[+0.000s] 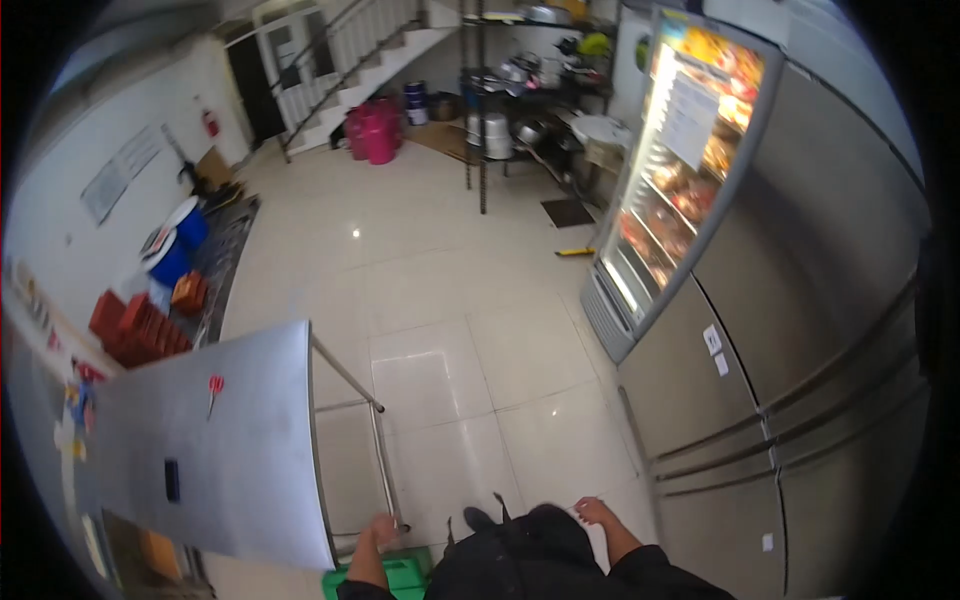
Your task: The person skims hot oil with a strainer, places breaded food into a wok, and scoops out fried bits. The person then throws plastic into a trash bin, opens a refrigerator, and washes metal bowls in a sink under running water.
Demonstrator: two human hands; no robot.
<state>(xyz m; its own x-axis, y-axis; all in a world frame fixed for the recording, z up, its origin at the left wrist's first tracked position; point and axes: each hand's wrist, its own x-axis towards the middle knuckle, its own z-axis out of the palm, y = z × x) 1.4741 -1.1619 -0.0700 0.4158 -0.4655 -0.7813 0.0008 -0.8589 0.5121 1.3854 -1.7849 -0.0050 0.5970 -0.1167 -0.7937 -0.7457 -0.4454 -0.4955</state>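
Observation:
My left hand (381,530) hangs low beside the near corner of a steel-topped table (250,480), above a green crate-like object (408,572). It is smeared by motion, so its fingers cannot be made out. On my other side, my right hand (593,511) is held out from my dark clothing (520,560), fingers curled in. Whatever they may hold is too small to name. Dark straps (501,505) stick out at my front. Red-handled scissors (215,390) and a black phone-like object (172,480) lie on the tabletop, out of reach of both hands.
Steel refrigerators (700,400) line the right, beside a lit glass-door display fridge (690,170). Pots fill a rack (490,130) at the back, near pink bins (378,135) and stairs (375,75). Red crates (140,330) and blue drums (168,258) stand along the left wall.

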